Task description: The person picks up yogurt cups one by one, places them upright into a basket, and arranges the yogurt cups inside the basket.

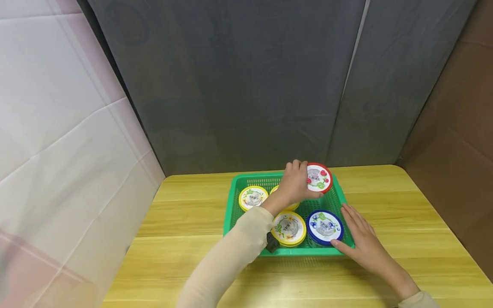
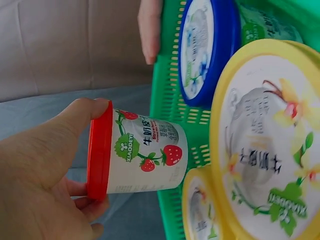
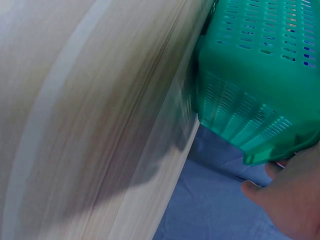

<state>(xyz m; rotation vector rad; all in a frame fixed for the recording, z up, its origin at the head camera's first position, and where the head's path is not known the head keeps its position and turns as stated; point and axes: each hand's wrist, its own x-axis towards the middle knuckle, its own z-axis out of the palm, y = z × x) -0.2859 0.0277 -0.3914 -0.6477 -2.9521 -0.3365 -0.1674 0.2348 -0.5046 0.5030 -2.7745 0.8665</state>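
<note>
My left hand [image 1: 295, 185] grips a red-lidded strawberry tub [image 1: 319, 179] by its lid, over the back right of a green basket [image 1: 233, 201]. The left wrist view shows the printed strawberries on the side of the white tub [image 2: 150, 150], with the thumb on the lid's edge. Inside the basket, a blue-lidded tub [image 1: 325, 226] sits at the front right, with a yellow-lidded tub [image 1: 289, 228] beside it. Another yellow-lidded tub [image 1: 253, 197] is at the back left, and a third is partly hidden behind my left wrist. My right hand [image 1: 362, 239] rests, fingers extended, at the basket's front right corner.
The basket stands on a wood-grain table [image 1: 185, 214], near its back edge. Dark grey cloth [image 1: 239, 85] hangs behind it, a white sheet [image 1: 65, 128] on the left and brown cloth [image 1: 458, 119] on the right. A small black object [image 1: 272, 243] shows beside the left sleeve.
</note>
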